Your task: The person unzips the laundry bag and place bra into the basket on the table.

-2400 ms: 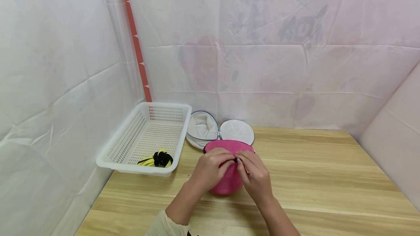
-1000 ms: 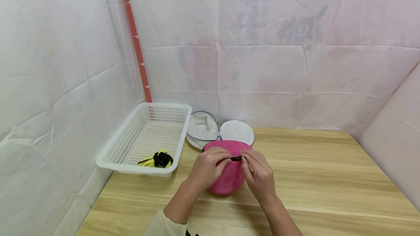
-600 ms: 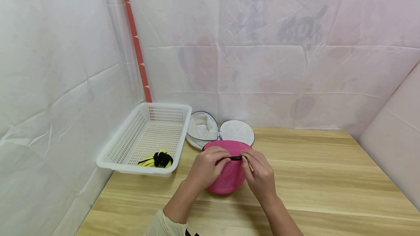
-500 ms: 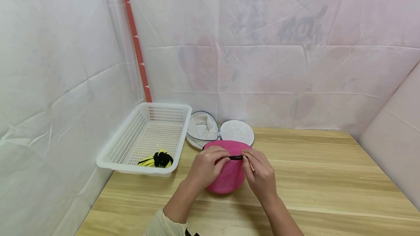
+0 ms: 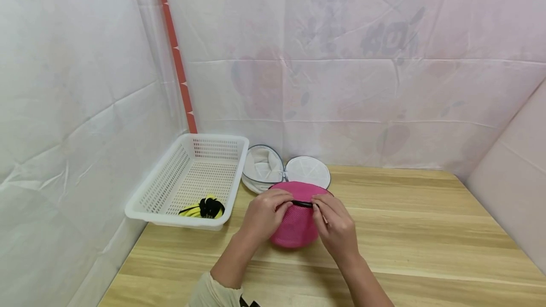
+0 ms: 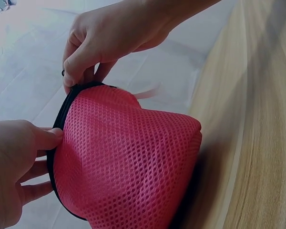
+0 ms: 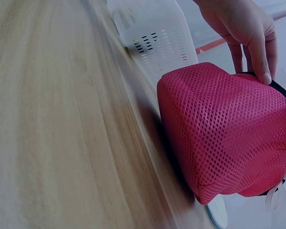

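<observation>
A pink mesh laundry bag (image 5: 294, 226) with a black zipper edge (image 5: 302, 203) stands at the middle of the table, its round lid on top. My left hand (image 5: 265, 214) pinches the black edge on the left. On the right, my right hand (image 5: 337, 224) pinches the same edge, and a short stretch of zipper shows between them. In the left wrist view, a small black loop (image 6: 63, 73) sticks out by the right hand's fingertips. The bag's mesh side (image 7: 209, 124) bulges and creases in the right wrist view.
Behind the bag lies a white round laundry bag (image 5: 261, 167) with its lid (image 5: 308, 172) folded back. A white perforated basket (image 5: 179, 165) stands at the left, with a yellow and black bundle (image 5: 209, 207) inside. White sheeting (image 5: 341, 84) encloses the wooden table (image 5: 426, 231).
My fingertips were almost together; the hands now sit farther apart, showing more black zipper between them. The left hand has shifted left, and the bag's base sits slightly farther from me.
</observation>
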Motion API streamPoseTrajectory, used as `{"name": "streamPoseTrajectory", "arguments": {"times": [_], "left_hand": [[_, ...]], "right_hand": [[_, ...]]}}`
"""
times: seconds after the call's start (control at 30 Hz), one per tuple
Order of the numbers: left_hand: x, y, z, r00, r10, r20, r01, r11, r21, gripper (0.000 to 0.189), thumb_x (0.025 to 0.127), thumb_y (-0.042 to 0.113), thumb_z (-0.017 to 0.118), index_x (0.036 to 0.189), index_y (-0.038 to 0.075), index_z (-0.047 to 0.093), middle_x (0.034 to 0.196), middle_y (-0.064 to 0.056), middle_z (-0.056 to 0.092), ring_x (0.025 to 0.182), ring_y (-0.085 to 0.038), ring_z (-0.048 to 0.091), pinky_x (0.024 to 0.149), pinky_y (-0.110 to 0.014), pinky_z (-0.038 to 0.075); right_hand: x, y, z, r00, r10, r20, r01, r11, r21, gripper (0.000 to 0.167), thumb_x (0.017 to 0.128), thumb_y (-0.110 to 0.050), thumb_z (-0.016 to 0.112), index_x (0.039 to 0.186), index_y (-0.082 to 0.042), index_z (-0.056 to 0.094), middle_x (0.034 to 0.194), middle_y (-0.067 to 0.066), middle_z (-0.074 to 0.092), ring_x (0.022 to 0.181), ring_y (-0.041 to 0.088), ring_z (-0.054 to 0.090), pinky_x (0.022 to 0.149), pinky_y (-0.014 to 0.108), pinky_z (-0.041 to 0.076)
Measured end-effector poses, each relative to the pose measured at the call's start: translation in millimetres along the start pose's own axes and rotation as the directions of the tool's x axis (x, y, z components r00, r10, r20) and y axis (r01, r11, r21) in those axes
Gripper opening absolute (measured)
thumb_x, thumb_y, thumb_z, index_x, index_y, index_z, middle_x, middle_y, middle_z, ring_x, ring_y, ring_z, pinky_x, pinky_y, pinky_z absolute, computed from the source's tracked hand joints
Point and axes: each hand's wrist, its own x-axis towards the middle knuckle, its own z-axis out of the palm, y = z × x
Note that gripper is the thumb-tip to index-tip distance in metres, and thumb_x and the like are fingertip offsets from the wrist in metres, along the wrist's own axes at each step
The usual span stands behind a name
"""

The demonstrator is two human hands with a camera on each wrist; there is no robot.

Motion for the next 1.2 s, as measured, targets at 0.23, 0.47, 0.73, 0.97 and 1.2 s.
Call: {"name": "streamPoseTrajectory", "arguments": {"times": [0.23, 0.47, 0.73, 0.97, 1.2], "left_hand": [[-0.1, -0.6, -0.5, 0.999, 0.030, -0.012, -0.030, 0.999, 0.018, 0.016, 0.084, 0.008, 0.076, 0.100, 0.007, 0.077, 0.101, -0.001, 0.073, 0.100, -0.015, 0.068, 0.092, -0.028, 0.055], [0.1, 7.6, 1.9, 0.994, 0.107, -0.005, -0.107, 0.994, 0.016, 0.014, 0.085, 0.010, 0.075, 0.099, 0.009, 0.077, 0.100, 0.001, 0.073, 0.099, -0.011, 0.066, 0.091, -0.023, 0.053], [-1.2, 15.4, 7.3, 0.990, 0.140, 0.014, -0.140, 0.990, -0.006, 0.013, 0.086, 0.013, 0.075, 0.099, 0.011, 0.077, 0.098, 0.002, 0.073, 0.098, -0.010, 0.066, 0.092, -0.020, 0.052], [-1.1, 14.1, 7.3, 0.991, 0.131, 0.019, -0.131, 0.991, -0.005, 0.009, 0.087, 0.014, 0.075, 0.095, 0.012, 0.077, 0.096, 0.003, 0.073, 0.096, -0.008, 0.066, 0.091, -0.019, 0.052], [-1.6, 12.3, 6.7, 0.991, 0.132, 0.016, -0.132, 0.991, 0.000, 0.009, 0.086, 0.013, 0.075, 0.095, 0.013, 0.077, 0.095, 0.004, 0.073, 0.096, -0.008, 0.066, 0.089, -0.019, 0.053]], "right_hand": [[-0.4, -1.1, 0.2, 0.999, 0.012, 0.034, -0.013, 1.000, 0.025, 0.021, 0.096, -0.009, 0.057, 0.097, 0.005, 0.074, 0.100, 0.014, 0.072, 0.092, 0.029, 0.067, 0.102, 0.017, 0.045], [-2.2, -2.5, 3.3, 0.999, -0.012, 0.036, 0.010, 0.999, 0.040, 0.028, 0.100, -0.015, 0.053, 0.098, 0.005, 0.074, 0.100, 0.014, 0.072, 0.093, 0.028, 0.067, 0.101, 0.020, 0.046], [-2.7, -5.5, 6.9, 0.999, -0.041, 0.028, 0.040, 0.998, 0.056, 0.029, 0.100, -0.014, 0.053, 0.095, 0.004, 0.074, 0.098, 0.012, 0.072, 0.091, 0.028, 0.066, 0.102, 0.019, 0.046], [-2.4, -5.1, 7.0, 0.999, -0.052, 0.016, 0.051, 0.998, 0.047, 0.027, 0.098, -0.013, 0.053, 0.093, 0.004, 0.074, 0.096, 0.012, 0.072, 0.089, 0.028, 0.068, 0.101, 0.023, 0.047], [-2.2, -3.8, 5.1, 0.999, -0.052, 0.011, 0.052, 0.998, 0.036, 0.027, 0.097, -0.012, 0.053, 0.091, 0.004, 0.074, 0.095, 0.013, 0.072, 0.088, 0.028, 0.067, 0.098, 0.022, 0.049]]}}
